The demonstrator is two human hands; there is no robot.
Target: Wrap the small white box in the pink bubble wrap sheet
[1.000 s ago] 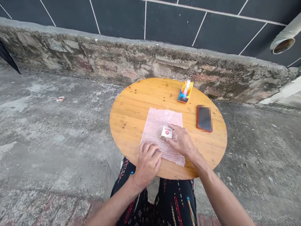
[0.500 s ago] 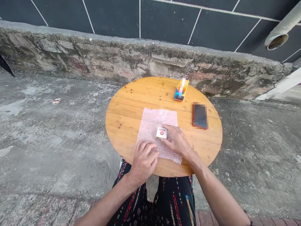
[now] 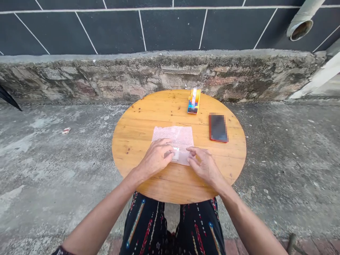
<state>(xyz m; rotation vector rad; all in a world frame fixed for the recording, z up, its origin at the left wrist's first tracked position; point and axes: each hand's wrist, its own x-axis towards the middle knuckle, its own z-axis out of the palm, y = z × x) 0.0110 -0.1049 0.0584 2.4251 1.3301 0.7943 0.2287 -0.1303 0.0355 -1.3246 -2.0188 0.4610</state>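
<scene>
"Where's the small white box (image 3: 175,153)?"

"On the table (image 3: 164,184), near the close edge of a pinkish sheet of bubble wrap (image 3: 174,133). The left hand (image 3: 156,156) covers part of it."

"Is that hand gripping it?"

"I can't tell. Its thumb and fingers bend around the box's left side, perhaps to stop it sliding, but the knuckles hide whether they pinch or merely press."

"Can you see if the wrap goes over the box?"

"Not surely. The near part looks paler, as if doubled, but the layers are too fine to make out."

"And the right hand (image 3: 203,162)?"

"It's at the sheet's right edge, thumb and forefinger moderately apart with nothing plainly between them. That placing probably suits steadying the loose side."

"Why are the tape dispenser (image 3: 193,102) and the phone (image 3: 219,127) over there?"

"The dispenser stands at the far rim and the blurred, red-edged phone lies to the right, both apart from the sheet. I'd guess that leaves the hands room, with both things within reach."
</scene>
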